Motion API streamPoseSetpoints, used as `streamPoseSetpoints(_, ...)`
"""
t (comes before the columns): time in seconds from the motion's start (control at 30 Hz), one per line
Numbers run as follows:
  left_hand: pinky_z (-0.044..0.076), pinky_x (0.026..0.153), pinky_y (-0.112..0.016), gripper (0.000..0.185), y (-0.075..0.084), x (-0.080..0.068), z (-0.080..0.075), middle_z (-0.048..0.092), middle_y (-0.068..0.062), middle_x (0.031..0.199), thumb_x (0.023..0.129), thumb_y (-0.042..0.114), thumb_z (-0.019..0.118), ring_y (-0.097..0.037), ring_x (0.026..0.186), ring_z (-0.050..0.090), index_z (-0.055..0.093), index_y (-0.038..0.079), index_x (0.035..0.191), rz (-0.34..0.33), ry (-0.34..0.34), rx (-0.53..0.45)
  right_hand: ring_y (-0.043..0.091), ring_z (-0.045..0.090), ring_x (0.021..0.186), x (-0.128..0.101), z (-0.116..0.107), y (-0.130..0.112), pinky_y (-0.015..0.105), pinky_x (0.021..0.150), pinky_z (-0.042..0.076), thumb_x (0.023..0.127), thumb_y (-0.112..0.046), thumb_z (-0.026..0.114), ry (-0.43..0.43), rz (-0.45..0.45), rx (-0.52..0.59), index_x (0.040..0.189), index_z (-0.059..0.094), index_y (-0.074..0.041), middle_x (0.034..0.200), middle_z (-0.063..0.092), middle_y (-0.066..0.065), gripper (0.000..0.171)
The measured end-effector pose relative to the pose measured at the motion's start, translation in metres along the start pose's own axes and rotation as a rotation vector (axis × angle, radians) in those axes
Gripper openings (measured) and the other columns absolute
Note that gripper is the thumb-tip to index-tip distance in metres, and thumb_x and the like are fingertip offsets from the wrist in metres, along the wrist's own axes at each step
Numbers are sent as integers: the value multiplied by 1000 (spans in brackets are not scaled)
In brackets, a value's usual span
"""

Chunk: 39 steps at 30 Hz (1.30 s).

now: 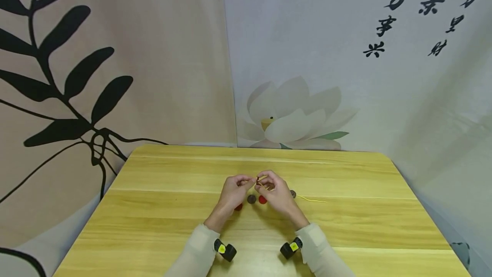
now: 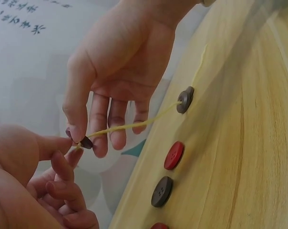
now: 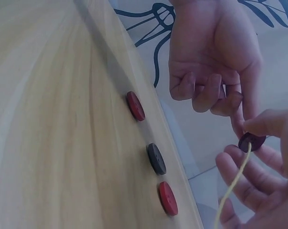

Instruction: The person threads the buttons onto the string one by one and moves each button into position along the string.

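Left hand: the left hand (image 1: 232,191) is raised a little above the table (image 1: 153,208), its thumb and forefinger pinch the dark button (image 3: 251,141) from the left side; the other fingers are curled in.
Red button, left: 1 red button (image 1: 238,207) lies flat on the table under the left hand.
Dark button on table: 1 grey-brown button (image 1: 251,199) lies flat between the 2 hands.
Held button: the dark button is in the air between both hands, above the table, and the yellow thread (image 2: 129,126) passes into it.
Red button, middle: 1 more red button (image 1: 262,199) lies just beside the grey-brown one.
Right hand: the right hand (image 1: 278,193) pinches the same dark button and the thread with thumb and forefinger.
Threaded button: 1 brown button (image 2: 185,99) lies on the table with the thread going through it.
Thread end: the loose end (image 1: 315,200) lies on the table to the right.
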<state>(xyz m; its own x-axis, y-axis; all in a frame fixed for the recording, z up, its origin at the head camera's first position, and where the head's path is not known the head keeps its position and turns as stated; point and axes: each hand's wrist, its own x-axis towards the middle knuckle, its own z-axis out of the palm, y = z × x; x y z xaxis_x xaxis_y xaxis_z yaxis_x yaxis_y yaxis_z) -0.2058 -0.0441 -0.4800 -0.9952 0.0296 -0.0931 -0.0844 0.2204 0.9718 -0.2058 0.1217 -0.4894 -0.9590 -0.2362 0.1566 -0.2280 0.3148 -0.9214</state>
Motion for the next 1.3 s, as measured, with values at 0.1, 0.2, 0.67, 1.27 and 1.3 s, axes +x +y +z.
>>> streamPoseSetpoints(0.1, 41, 60, -23, 21, 0, 0, 0, 60, -4, 82, 95, 21, 68, -14, 73, 50, 74, 2, 101, -2, 0, -6, 20, 63, 87, 0, -1, 0, 33, 81, 48, 92, -12, 69, -6, 9, -6, 116, 61, -11, 98, 73, 5, 25)
streamPoseSetpoints(0.2, 40, 59, -23, 21, -1, 0, 0, 60, -4, 82, 95, 21, 68, -14, 73, 50, 74, 1, 101, 2, -4, -7, 19, 63, 87, 1, -2, 1, 33, 81, 48, 92, -12, 69, -13, 16, -7, 116, 62, -10, 97, 73, 2, 24)
streamPoseSetpoints(0.67, 42, 62, -25, 20, 1, -2, -3, 63, -11, 87, 95, 19, 67, -15, 74, 52, 72, 1, 100, 4, -24, 19, 18, 62, 87, 1, -3, 0, 33, 80, 49, 93, -15, 70, -23, -9, -20, 118, 61, -8, 97, 73, 3, 27)
streamPoseSetpoints(1.27, 38, 56, -23, 20, 3, -6, -6, 57, -4, 81, 97, 19, 64, -14, 68, 47, 71, 1, 103, 4, -41, 14, 19, 64, 95, 0, -6, 0, 37, 86, 49, 90, -12, 72, -26, 9, -41, 118, 61, -4, 102, 74, 10, 31)
streamPoseSetpoints(1.3, 38, 56, -22, 20, 3, -6, -6, 56, -4, 80, 97, 18, 64, -14, 67, 47, 71, 1, 103, 4, -42, 13, 20, 64, 95, 0, -7, -1, 38, 87, 49, 90, -11, 72, -24, 13, -43, 118, 61, -5, 102, 74, 10, 30)
